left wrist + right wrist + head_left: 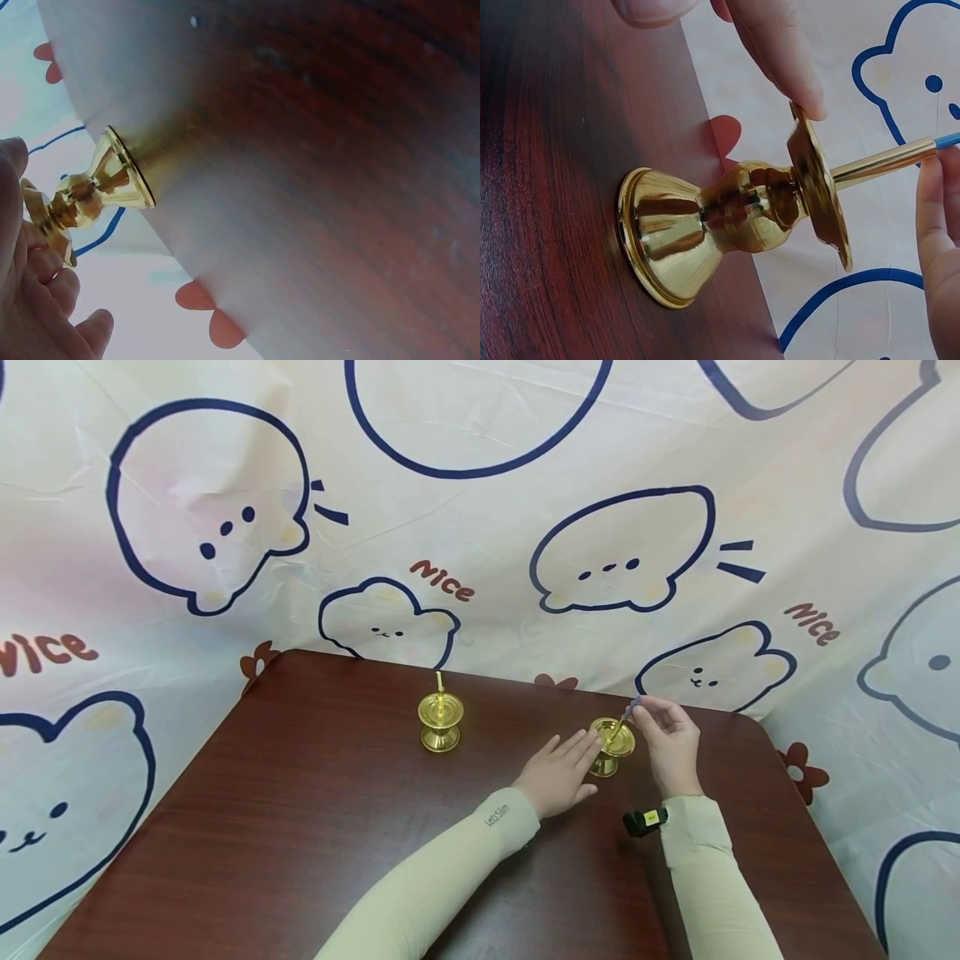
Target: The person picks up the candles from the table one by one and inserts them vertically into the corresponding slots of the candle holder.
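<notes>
A shiny gold candle holder (pixel 604 767) stands at the right of the table, with a flared base, a shallow dish and a thin tube (pixel 885 163) rising from the dish. My left hand (pixel 558 774) has its fingers straight, the fingertips touching the dish rim; the holder's base (pixel 124 176) also shows in the left wrist view. At the top of the tube, my right hand (pixel 670 743) pinches a thin blue stick (pixel 948 140) between thumb and fingers. The stick's lower end meets the tube's mouth; how deep it goes is hidden.
A second gold holder (pixel 440 735) of the same shape stands upright to the left, its pale yellow tube or stick (pixel 440 682) pointing up. Both are on a dark red-brown wooden table (pixel 315 810). Behind hangs a patterned cloth (pixel 487 527) along the table's back edge.
</notes>
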The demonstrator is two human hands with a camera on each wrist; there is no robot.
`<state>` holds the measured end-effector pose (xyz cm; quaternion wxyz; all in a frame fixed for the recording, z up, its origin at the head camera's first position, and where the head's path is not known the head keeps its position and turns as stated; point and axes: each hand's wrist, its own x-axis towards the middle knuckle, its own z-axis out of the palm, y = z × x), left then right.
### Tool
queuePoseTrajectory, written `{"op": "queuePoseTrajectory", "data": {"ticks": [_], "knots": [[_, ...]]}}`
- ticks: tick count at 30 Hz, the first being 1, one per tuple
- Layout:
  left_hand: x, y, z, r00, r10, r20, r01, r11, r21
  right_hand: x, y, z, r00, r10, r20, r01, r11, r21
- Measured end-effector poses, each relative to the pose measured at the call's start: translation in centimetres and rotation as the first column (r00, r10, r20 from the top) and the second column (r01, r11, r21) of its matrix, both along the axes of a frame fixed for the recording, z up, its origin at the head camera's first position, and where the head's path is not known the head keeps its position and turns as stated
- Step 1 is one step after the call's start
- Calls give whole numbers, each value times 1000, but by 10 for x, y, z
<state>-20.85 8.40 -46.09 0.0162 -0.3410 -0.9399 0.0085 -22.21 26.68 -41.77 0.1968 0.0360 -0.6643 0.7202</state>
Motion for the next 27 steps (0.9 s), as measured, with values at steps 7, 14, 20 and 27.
{"op": "queuePoseTrajectory", "data": {"ticks": [7,14,20,27], "knots": [[-1,-1,2,1000,-1,-3,1,1000,-8,-5,10,-7,1000,-14,1,14,1000,-14],[-1,-3,8,1000,21,-23,-21,1000,-7,-6,18,-11,999,-39,7,39,999,24],[-2,-5,10,999,51,-14,-51,999,-11,-4,19,-11,999,-37,6,36,998,46],[-2,-11,13,998,56,-42,-55,998,31,-3,26,-12,996,-76,42,71,992,103]]}}
